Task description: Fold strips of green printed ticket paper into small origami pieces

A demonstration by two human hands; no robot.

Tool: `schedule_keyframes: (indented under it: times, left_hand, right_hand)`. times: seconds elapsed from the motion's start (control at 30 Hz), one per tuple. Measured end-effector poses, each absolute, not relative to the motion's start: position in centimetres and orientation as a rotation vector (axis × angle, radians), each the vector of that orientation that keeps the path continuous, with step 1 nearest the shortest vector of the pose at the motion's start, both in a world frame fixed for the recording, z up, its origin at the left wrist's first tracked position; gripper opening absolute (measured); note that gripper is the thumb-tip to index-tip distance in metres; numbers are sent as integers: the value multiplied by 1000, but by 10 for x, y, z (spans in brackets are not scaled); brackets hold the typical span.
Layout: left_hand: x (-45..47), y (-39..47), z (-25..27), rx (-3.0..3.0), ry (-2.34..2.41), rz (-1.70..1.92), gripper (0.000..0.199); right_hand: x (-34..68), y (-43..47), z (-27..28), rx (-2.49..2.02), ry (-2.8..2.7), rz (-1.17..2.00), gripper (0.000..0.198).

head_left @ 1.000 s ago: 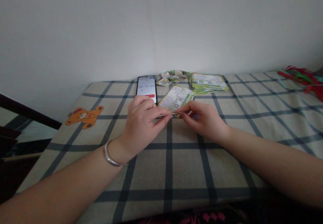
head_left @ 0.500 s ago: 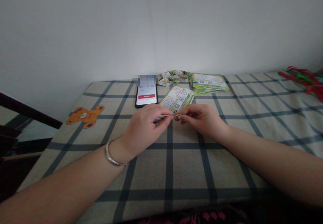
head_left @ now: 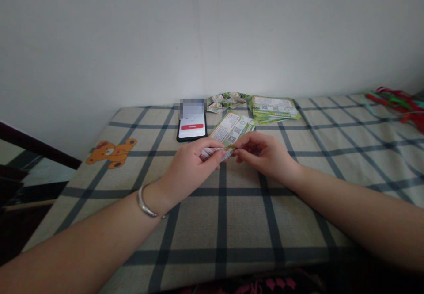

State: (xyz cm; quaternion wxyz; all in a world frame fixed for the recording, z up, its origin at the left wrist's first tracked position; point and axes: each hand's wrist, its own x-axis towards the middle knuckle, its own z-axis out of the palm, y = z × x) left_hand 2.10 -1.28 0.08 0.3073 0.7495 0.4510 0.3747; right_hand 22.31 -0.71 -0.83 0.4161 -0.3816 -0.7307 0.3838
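Observation:
A small folded piece of printed paper [head_left: 208,152] is pinched between my two hands just above the cloth. My left hand [head_left: 195,159], with a silver bangle on its wrist, grips the paper's left part between thumb and fingers. At the other end, the thumb and fingertips of my right hand [head_left: 261,152] are closed on its edge. Just behind the hands lies a flat green-and-white printed leaflet [head_left: 230,128], its near part hidden by my fingers. Several folded paper pieces [head_left: 227,101] of like print sit at the back by the wall.
A phone [head_left: 192,128] with a lit screen lies left of the leaflet. A stack of leaflets [head_left: 274,108] is at the back right. An orange bear cutout [head_left: 111,153] lies on the checked tablecloth [head_left: 198,232] at left. Red and green stringy material [head_left: 397,106] rests far right.
The folded paper has tilted, so more of its printed face shows beside my left thumb. My hands have shifted only slightly, and both still hold it.

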Motion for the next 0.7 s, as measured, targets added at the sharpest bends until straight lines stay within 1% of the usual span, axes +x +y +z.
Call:
schedule_keyframes:
  times: [0.13,0.27,0.47,0.7]
  left_hand:
    - [23,-13,1,1867,1163,977,18]
    - [22,-13,2,1806,1150,943,20]
    - [18,-7,0,1693,1098,837,23]
    - [18,-1,-3,1536,966,851,11]
  right_hand:
    - [223,-7,-8,-920,-1856,920,8]
    - [223,-9,-6,-867,-1903,814,12]
    - [226,-12,-4,-788,-2093,420,15]
    - [233,-9,-3,-715,-2297,80,16]
